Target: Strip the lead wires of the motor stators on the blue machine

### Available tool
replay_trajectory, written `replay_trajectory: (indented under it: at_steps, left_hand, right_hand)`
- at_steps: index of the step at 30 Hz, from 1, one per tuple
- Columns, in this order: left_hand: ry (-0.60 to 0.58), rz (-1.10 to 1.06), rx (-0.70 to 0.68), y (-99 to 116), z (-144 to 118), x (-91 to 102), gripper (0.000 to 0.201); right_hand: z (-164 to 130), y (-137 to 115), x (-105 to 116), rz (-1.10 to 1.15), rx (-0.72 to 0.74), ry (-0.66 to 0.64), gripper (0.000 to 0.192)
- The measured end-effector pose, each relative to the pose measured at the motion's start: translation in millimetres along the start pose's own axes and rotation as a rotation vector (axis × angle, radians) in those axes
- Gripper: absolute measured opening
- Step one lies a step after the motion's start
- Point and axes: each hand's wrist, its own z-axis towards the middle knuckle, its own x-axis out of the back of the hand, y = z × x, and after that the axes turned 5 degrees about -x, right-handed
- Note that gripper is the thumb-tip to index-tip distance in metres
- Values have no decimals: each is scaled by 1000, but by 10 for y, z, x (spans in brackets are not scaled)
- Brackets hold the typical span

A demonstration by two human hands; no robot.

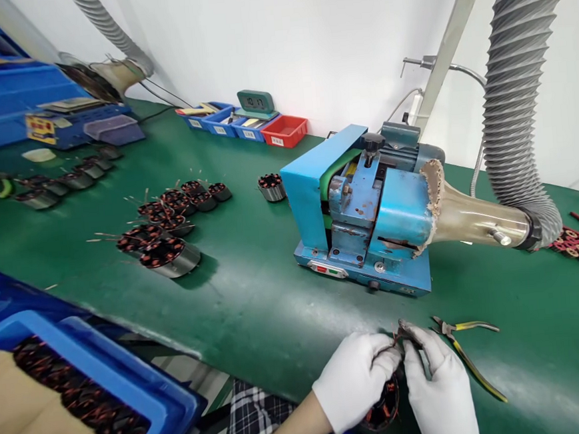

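Observation:
A wound motor stator (384, 407) with copper coils is at the front edge of the bench, partly hidden by my hands. My left hand (352, 379), in a white glove, pinches a thin wire (395, 336) above the stator. Close beside it, my right hand (437, 376), gloved too and darkened at the fingertips, is closed on the wire near its end. The fingers cover most of the wire. Right of my right hand lie cutting pliers (448, 328) with yellow and black handles, jaws toward the machine.
A blue belt machine (359, 211) with a grey extraction hose (525, 91) stands ahead. Several stators (169, 253) sit at left, one stator (272, 187) beside the machine. A blue crate (148, 402) of stators is lower left. Small bins (285, 132) and a clock (255, 101) line the wall.

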Motion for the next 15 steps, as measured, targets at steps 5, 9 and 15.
replay_trajectory:
  at_steps: [5, 9, 15]
  left_hand:
    - [-14, -15, 15, 29, 0, 5, 27]
    - [-11, -38, 19, 36, -4, 31, 24]
    - [-45, -266, 36, -39, -28, 42, 24]
  right_hand:
    - [-38, 57, -4, 120, -219, -29, 26]
    - [64, -53, 36, 732, -582, -320, 38]
    - [166, -121, -60, 976, -665, -520, 21]
